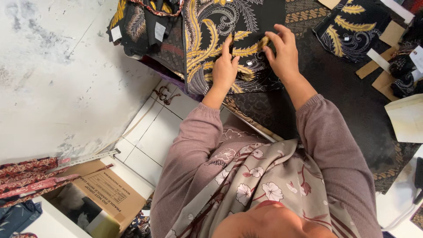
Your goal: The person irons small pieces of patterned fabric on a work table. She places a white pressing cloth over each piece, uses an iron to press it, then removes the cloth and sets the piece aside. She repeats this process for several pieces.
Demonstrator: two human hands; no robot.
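Note:
A folded black batik garment (216, 26) with gold and white leaf patterns lies on a dark work surface (343, 88) in front of me. My left hand (224, 68) presses flat on its lower middle, fingers pointing away from me. My right hand (282, 50) rests beside it on the garment's right edge, fingers bent and pinching the cloth near a small white button. Both sleeves are mauve knit.
More folded batik pieces (141, 24) hang at the surface's left end, another (352, 26) lies at the far right with brown card pieces (383, 81) and white paper (407, 119). An open cardboard box (101, 194) and white tiled floor (150, 141) are below left.

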